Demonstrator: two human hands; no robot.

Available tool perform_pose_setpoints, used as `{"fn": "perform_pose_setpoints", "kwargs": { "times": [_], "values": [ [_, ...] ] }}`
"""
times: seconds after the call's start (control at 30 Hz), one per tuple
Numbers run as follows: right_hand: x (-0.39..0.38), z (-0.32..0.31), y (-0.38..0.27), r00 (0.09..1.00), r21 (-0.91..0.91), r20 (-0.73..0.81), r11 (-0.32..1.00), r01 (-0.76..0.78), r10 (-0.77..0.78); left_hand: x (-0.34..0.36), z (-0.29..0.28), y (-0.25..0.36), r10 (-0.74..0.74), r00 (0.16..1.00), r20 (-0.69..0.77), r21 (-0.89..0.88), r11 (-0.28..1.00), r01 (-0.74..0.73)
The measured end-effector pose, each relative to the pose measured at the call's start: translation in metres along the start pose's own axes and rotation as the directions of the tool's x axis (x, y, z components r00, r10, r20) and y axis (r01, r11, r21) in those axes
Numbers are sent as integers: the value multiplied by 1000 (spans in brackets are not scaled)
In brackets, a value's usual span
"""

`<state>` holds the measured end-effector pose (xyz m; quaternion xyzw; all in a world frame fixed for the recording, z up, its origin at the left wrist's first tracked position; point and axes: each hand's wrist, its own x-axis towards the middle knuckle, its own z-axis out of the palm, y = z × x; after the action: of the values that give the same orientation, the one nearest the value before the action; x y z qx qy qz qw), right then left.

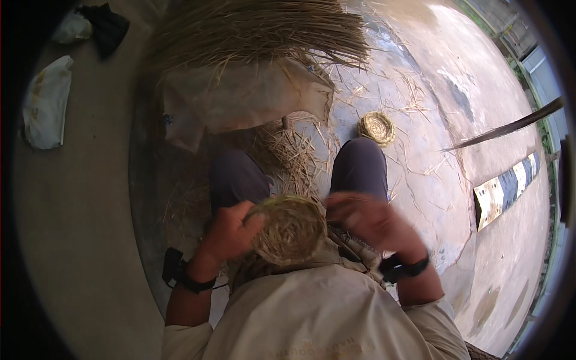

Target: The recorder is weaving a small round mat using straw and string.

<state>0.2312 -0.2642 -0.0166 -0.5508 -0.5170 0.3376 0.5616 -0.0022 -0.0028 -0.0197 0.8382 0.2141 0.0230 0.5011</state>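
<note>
One round, shallow, yellow-brown woven-straw basket (289, 234) sits at centre, pinched at its nine o'clock edge by the left hand (235, 231); blurred right hand (373, 219) at three o'clock, grip indeterminable; second round, pale-yellow straw basket (377, 128) toward one o'clock; long brown straw bundle (264, 30) at twelve.

We see a shallow, round, yellow-brown straw basket (290, 233), its weave rough and matt. Long brown straw stalks (258, 30) look dry and coarse. The creased white plastic bag (48, 105) has a slight gloss; the beige cloth shirt (318, 312) looks soft and matt.
</note>
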Motion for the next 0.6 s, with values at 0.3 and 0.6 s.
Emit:
{"fn": "perform_pose_setpoints", "kwargs": {
  "times": [0.3,0.6],
  "values": [
    [-101,-93,-28,427,126,-844,895,-429,324,10,-23,-4,42,944,-327,134,991,2],
    [17,69,-26,993,-330,-40,937,-119,112,1,8,28,106,975,-195,265,963,-51]
  ]
}}
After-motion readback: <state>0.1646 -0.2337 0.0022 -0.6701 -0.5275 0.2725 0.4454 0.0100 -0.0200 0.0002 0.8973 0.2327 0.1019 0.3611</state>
